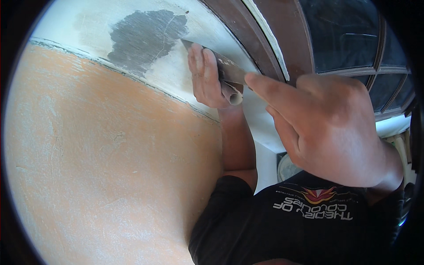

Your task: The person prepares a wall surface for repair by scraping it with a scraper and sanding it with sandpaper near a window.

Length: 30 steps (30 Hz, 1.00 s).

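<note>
Two hands work one putty knife [221, 66] against a wall, beside a dark wooden window frame [265, 39]. Taking the grey patch [145, 37] of bare plaster as landmark: orange wall [110, 154] lies below it and white filler [176, 75] around it. Right of the patch, the right hand [327, 128] stretches a finger onto the blade. The left hand [207, 79], nearer the patch, holds a closed grip round the handle. The knife's long axis slants up-left, its tip touching the patch's right edge.
</note>
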Each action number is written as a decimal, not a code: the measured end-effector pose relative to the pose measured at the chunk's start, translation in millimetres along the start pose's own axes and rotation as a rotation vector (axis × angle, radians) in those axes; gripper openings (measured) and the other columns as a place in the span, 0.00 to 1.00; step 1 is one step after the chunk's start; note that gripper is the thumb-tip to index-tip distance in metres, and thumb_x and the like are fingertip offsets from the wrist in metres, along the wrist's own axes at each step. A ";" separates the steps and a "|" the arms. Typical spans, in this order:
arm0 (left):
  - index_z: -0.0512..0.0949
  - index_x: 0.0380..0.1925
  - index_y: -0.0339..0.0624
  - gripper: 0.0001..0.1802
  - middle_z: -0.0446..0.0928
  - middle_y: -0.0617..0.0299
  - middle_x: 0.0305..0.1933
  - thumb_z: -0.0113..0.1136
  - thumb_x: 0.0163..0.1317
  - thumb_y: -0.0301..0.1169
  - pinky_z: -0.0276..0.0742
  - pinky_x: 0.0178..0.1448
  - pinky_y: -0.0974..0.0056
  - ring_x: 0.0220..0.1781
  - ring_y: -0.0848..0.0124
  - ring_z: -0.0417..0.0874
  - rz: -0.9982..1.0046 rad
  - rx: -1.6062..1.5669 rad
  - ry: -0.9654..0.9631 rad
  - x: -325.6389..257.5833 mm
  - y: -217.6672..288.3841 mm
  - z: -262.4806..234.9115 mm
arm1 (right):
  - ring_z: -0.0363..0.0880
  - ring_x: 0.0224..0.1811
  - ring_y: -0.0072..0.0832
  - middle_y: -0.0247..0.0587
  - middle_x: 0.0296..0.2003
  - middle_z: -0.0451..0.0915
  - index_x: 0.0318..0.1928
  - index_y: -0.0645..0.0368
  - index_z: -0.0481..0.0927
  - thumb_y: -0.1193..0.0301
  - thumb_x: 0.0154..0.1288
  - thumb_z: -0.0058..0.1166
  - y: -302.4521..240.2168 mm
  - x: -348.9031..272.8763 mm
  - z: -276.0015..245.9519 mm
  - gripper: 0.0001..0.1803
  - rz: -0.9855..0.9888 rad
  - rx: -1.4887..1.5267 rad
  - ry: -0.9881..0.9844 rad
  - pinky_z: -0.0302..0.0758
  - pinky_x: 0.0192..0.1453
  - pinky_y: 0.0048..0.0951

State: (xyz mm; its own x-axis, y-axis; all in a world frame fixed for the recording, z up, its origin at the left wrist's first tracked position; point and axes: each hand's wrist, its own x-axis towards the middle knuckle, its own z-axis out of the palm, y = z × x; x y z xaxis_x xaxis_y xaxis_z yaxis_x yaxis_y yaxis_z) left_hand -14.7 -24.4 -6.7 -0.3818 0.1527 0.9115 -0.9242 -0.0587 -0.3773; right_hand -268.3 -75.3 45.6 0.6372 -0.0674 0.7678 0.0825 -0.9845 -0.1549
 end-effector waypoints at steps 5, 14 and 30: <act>0.80 0.51 0.25 0.28 0.82 0.34 0.54 0.49 0.75 0.45 0.81 0.61 0.38 0.56 0.37 0.84 -0.119 0.080 0.019 -14.1 -1.9 1.3 | 0.67 0.13 0.29 0.35 0.16 0.66 0.54 0.57 0.85 0.77 0.56 0.66 -7.5 1.5 -1.0 0.22 -0.024 -0.030 0.022 0.65 0.17 0.33; 0.80 0.51 0.26 0.27 0.82 0.35 0.54 0.47 0.75 0.44 0.79 0.63 0.38 0.58 0.37 0.83 -0.054 -0.036 0.014 -1.6 -5.9 0.9 | 0.67 0.14 0.28 0.35 0.16 0.66 0.55 0.56 0.84 0.77 0.55 0.66 -5.4 1.0 5.5 0.23 -0.001 0.008 0.044 0.65 0.18 0.33; 0.82 0.50 0.27 0.30 0.82 0.36 0.54 0.49 0.73 0.48 0.77 0.64 0.38 0.59 0.40 0.83 -0.053 0.051 0.039 1.5 -2.1 3.4 | 0.68 0.14 0.28 0.35 0.17 0.67 0.57 0.57 0.83 0.77 0.56 0.67 4.7 -1.4 10.7 0.25 -0.010 0.034 0.058 0.64 0.18 0.33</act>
State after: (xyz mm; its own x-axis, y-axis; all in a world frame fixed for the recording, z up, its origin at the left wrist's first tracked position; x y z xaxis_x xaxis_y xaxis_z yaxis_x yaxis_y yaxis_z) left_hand -13.4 -27.4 -4.0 -0.3329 0.1956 0.9225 -0.9425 -0.0994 -0.3191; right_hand -260.6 -78.1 37.1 0.5912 -0.0677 0.8037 0.1156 -0.9791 -0.1675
